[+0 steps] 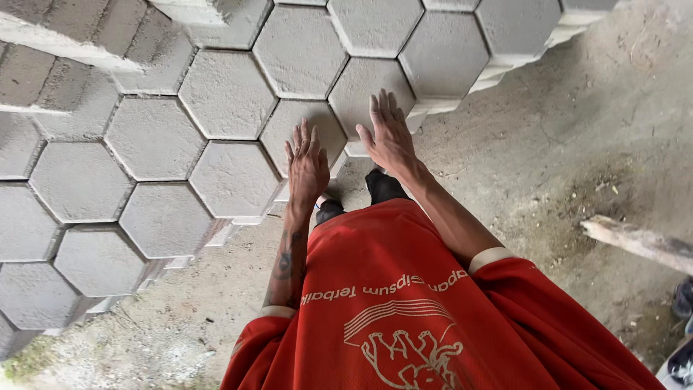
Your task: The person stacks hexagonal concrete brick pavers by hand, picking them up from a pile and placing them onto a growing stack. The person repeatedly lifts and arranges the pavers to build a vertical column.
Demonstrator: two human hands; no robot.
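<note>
A wide stack of grey hexagonal concrete paving blocks (216,115) fills the upper left of the view, fitted edge to edge like honeycomb, several layers deep, with stepped edges showing along its lower right side. It stands on a dusty concrete floor (577,130) that spreads to the right and below. The person looking down wears a red shirt (404,310) with pale cuffs and a white printed design, filling the bottom centre. A rough wooden plank (635,242) lies on the floor at the far right, well apart from the stack.

Both arms reach forward to the near edge of the stack. The right hand (390,137) lies flat, palm down, fingers spread, on a top hexagonal block (368,90) at the stack's edge. The left hand (307,166) lies just beside it, palm down with fingers slightly spread, over the neighbouring block (307,119). Neither grip closes around anything. Dark shoes (382,186) show on the floor just below the hands.
</note>
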